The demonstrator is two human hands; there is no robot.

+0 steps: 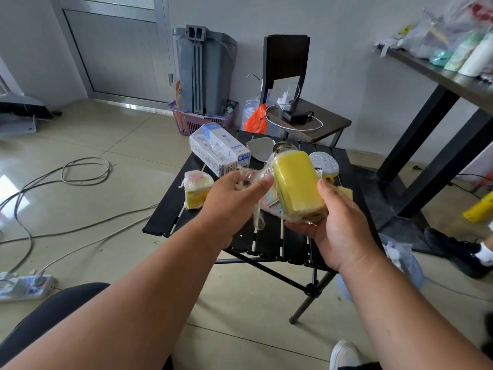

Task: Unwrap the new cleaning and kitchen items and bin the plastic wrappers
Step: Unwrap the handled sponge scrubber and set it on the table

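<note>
The white and blue carton lying at the far left corner of the black slatted counter carries printed text under its clear film, but the lettering is too small and blurred to read; no brand can be confirmed on any item. The yellow sponge is held in the air above the middle of the counter, well clear of its surface. The right hand cradles it from below and the right, fingers curled under the sponge and the thumb pressed against its right edge. The left hand sits just left of the sponge, thumb and fingers pinched on a twisted strand of the clear plastic wrapper, which stretches from that hand across to the sponge and hangs in a loose tail below it. The film clings to the lower end of the sponge. A second wrapped sponge pack, yellow with pink on top, rests on the left edge of the counter, near the left hand. At the far right of the counter, behind the held sponge, sits a silver glittery scrubber; a metal lid lies beside the carton. Beyond the counter, against the wall, a grey bin stands in a purple basket.
</note>
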